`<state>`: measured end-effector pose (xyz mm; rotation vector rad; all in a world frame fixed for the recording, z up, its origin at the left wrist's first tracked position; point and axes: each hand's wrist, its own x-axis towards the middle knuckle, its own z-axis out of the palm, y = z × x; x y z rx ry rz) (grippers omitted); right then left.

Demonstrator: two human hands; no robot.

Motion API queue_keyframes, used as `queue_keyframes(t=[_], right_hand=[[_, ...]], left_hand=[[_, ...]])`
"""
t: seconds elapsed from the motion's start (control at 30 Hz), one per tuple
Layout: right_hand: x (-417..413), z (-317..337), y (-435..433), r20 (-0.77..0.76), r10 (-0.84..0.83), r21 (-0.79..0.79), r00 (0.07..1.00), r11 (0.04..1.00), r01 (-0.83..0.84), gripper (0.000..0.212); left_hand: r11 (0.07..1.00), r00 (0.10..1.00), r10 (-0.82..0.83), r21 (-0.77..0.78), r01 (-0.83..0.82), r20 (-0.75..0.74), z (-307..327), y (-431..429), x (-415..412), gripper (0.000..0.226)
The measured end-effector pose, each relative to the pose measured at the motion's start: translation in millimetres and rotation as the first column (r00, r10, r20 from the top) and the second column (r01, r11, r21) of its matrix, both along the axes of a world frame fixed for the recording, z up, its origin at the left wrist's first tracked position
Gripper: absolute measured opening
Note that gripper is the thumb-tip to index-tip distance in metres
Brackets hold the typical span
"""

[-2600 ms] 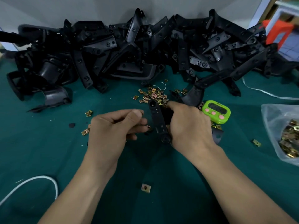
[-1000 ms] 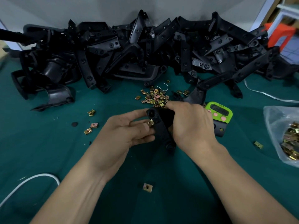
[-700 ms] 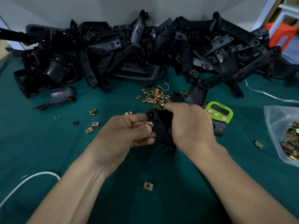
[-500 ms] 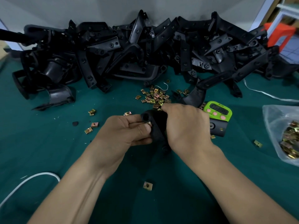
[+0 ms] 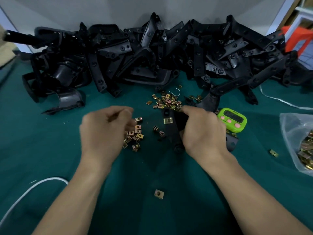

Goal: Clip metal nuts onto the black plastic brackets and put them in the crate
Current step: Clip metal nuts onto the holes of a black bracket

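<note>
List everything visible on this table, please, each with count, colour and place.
bracket pile: many, black, along the far edge
held bracket: one, black, centre, with one clipped nut
loose nuts: many, brass-coloured, heap at centre, more left of the held bracket
timer: one, green, right of the held bracket
bag: one, clear, right edge, nuts inside
cable: one, white, near left
cloth: one, dark green, covers the table
left hand: one, blurred, grip unclear
right hand: one, grips the held bracket

A brass nut sits clipped across the slanting black bracket.
</note>
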<state>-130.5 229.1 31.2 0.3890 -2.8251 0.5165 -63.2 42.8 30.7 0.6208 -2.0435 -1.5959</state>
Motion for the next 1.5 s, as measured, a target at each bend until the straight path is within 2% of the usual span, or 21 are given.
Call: queue_keyframes(t=[0.1, 0.2, 0.27, 0.37, 0.5, 0.63, 0.73, 0.83, 0.93, 1.0, 1.07, 1.17, 1.27, 1.33, 1.37, 1.43, 1.5], right_hand=[[-7, 0, 8, -0.010, -0.076, -0.021, 0.997, 0.997, 0.075, 0.037], [-11, -3, 11, 0.010, -0.102, -0.032, 0.995, 0.994, 0.102, 0.037], [-11, -4, 11, 0.033, -0.094, -0.044, 0.995, 0.995, 0.095, 0.035], [-9, -3, 10, 0.040, -0.081, -0.065, 0.996, 0.994, 0.083, 0.036], [-9, -4, 11, 0.043, -0.065, -0.085, 0.997, 0.994, 0.068, 0.035], [-10, -5, 12, 0.058, -0.082, -0.077, 0.995, 0.993, 0.086, 0.035], [-11, -5, 11, 0.058, -0.088, -0.071, 0.994, 0.993, 0.092, 0.031], [-11, -4, 11, 0.057, -0.090, -0.067, 0.994, 0.993, 0.093, 0.037], [-11, -5, 11, 0.051, -0.098, -0.061, 0.994, 0.993, 0.101, 0.037], [-12, -5, 11, 0.047, -0.100, -0.061, 0.994, 0.993, 0.103, 0.030], [-12, -6, 11, 0.047, -0.100, -0.054, 0.994, 0.993, 0.103, 0.028], [-12, -5, 11, 0.046, -0.098, -0.044, 0.994, 0.994, 0.100, 0.032], [-11, -5, 12, 0.038, -0.083, -0.059, 0.996, 0.995, 0.085, 0.036], [-11, -5, 12, 0.029, -0.079, -0.069, 0.996, 0.994, 0.081, 0.037], [-11, -5, 13, 0.021, -0.078, -0.072, 0.997, 0.994, 0.079, 0.038], [-10, -4, 15, 0.009, -0.064, -0.085, 0.998, 0.994, 0.064, 0.043], [-10, -3, 16, 0.028, 0.007, -0.124, 1.000, 0.992, -0.004, 0.047]], left_hand=[[0.971, 0.992, 0.115, -0.218, -0.102, 0.049, 5, -19, 5, 0.012], [0.885, 0.976, 0.061, -0.463, 0.044, 0.209, 12, -16, 8, 0.018], [0.809, 0.940, 0.044, -0.564, 0.166, 0.339, 14, -11, 9, 0.017], [0.717, 0.878, -0.002, -0.612, 0.335, 0.478, 12, -3, 10, 0.014], [0.672, 0.816, -0.074, -0.576, 0.466, 0.573, 14, -6, 11, 0.026], [0.740, 0.862, -0.090, -0.546, 0.394, 0.500, 11, -8, 11, 0.023], [0.799, 0.917, -0.058, -0.533, 0.279, 0.394, 8, -5, 8, 0.007], [0.701, 0.932, 0.062, -0.680, 0.215, 0.358, 6, 2, 10, 0.006], [0.555, 0.971, 0.149, -0.828, 0.076, 0.189, 6, 15, 13, 0.006], [0.557, 0.997, 0.035, -0.830, 0.036, 0.067, 3, 27, 11, 0.010], [0.556, 0.988, -0.148, -0.824, 0.110, 0.032, -5, 39, 7, 0.007], [0.463, 0.950, -0.236, -0.836, 0.296, 0.206, -18, 48, -4, 0.010], [0.472, 0.923, -0.236, -0.795, 0.382, 0.304, -23, 43, -15, 0.013], [0.474, 0.925, -0.236, -0.795, 0.378, 0.299, -23, 43, -16, 0.013], [0.514, 0.933, -0.244, -0.781, 0.356, 0.265, -23, 45, -15, 0.013], [0.687, 0.960, -0.239, -0.674, 0.273, 0.146, -21, 48, -9, 0.013], [0.872, 0.974, -0.217, -0.434, 0.225, 0.069, -19, 50, -9, 0.017]])
